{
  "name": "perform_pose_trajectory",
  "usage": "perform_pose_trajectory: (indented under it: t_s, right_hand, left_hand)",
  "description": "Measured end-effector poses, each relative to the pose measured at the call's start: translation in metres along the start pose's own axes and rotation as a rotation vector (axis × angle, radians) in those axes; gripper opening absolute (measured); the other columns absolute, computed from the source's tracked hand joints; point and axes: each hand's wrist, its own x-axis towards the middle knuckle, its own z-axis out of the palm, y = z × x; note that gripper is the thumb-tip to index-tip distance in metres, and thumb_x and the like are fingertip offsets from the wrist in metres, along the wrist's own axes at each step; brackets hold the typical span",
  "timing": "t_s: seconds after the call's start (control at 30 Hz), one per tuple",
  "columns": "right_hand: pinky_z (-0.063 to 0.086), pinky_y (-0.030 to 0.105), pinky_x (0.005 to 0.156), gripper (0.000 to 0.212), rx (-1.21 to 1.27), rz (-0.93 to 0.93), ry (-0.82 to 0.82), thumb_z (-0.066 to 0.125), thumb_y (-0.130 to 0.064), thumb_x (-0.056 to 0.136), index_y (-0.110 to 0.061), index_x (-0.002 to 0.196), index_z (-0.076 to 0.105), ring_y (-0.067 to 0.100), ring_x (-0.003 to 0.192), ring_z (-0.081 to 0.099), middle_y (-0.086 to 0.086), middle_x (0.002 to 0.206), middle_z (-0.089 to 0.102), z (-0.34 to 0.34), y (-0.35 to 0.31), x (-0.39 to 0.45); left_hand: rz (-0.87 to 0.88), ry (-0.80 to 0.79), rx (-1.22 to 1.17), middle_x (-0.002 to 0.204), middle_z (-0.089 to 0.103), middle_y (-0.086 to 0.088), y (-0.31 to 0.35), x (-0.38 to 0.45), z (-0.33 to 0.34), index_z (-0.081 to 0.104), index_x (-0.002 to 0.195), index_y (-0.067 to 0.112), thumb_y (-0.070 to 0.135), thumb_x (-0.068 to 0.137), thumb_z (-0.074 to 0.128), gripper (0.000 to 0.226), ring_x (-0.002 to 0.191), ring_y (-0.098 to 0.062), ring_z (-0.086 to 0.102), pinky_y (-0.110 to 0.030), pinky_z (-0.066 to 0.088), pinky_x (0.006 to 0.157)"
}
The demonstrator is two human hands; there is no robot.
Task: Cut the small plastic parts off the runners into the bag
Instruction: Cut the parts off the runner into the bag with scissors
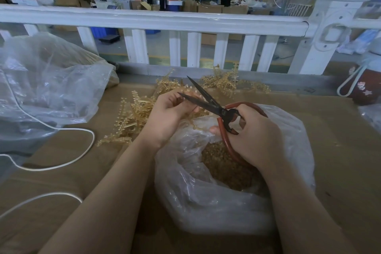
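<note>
Red-handled scissors (pixel 214 107), blades apart: right hand (pixel 255 138) grip | left hand (pixel 171 117) grip pinching runner (pixel 191 107)

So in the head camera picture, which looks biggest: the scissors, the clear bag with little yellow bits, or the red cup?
1. Clear plastic bag of small yellowish parts, though it is nearest the camera.
2. Black-bladed scissors with red handles.
3. Dark red cup with a white strap, though it sits farther away and is partly cut off.

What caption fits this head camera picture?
Right hand opens scissors beside a runner pinched by the left hand, above the bag.
</note>
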Motion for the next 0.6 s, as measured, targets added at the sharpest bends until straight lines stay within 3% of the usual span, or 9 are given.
perform_pose_trajectory:
  t_s: [0.1,0.23,0.37,0.5,0.6]
  right_hand:
    - [0.03,0.007,0.057,0.067,0.004,0.017,0.042,0.045,-0.091,0.068,-0.029,0.088,0.06,-0.003,0.064,0.048,-0.018,0.079,0.057,0.0001,-0.0007,0.0003]
    - [0.034,0.008,0.056,0.065,-0.034,-0.007,0.023,0.046,-0.09,0.071,-0.03,0.09,0.062,0.004,0.066,0.054,-0.016,0.079,0.062,0.0006,0.0005,-0.0002]
    - [0.032,0.007,0.055,0.058,-0.053,-0.01,-0.03,0.054,-0.086,0.073,-0.031,0.091,0.061,0.0,0.065,0.053,-0.019,0.077,0.059,0.0008,0.0004,0.0001]
    - [0.028,0.008,0.054,0.054,-0.051,0.006,-0.048,0.053,-0.084,0.074,-0.033,0.089,0.059,-0.006,0.063,0.047,-0.025,0.073,0.05,0.0005,-0.0003,0.0006]
    - [0.029,0.009,0.053,0.055,-0.056,0.009,-0.055,0.051,-0.086,0.072,-0.034,0.087,0.058,-0.006,0.063,0.046,-0.025,0.072,0.051,0.0004,-0.001,0.001]
  left_hand:
    - [-0.036,0.047,0.038,0.077,0.067,-0.003,-0.0005,-0.0001,-0.0002,0.068,0.091,0.004,0.001,0.095,0.059,0.01,0.073,-0.011,0.061,-0.022,0.049,0.074]
    - [-0.034,0.035,0.095,0.087,0.068,-0.018,0.0027,-0.0018,0.0023,0.07,0.092,0.007,0.001,0.095,0.06,0.012,0.082,-0.023,0.062,-0.038,0.05,0.085]
    - [-0.036,0.001,0.105,0.086,0.072,-0.005,0.0054,-0.0034,0.0043,0.071,0.087,0.01,-0.004,0.093,0.06,0.018,0.085,-0.016,0.067,-0.031,0.053,0.087]
    - [-0.053,0.003,0.068,0.093,0.07,-0.024,0.0035,-0.0031,0.0041,0.072,0.089,0.011,-0.002,0.093,0.061,0.017,0.089,-0.025,0.067,-0.043,0.053,0.095]
    - [-0.05,0.0,0.072,0.098,0.067,-0.033,0.0016,-0.0025,0.0032,0.071,0.094,0.002,0.0,0.093,0.061,0.009,0.089,-0.028,0.066,-0.043,0.053,0.095]
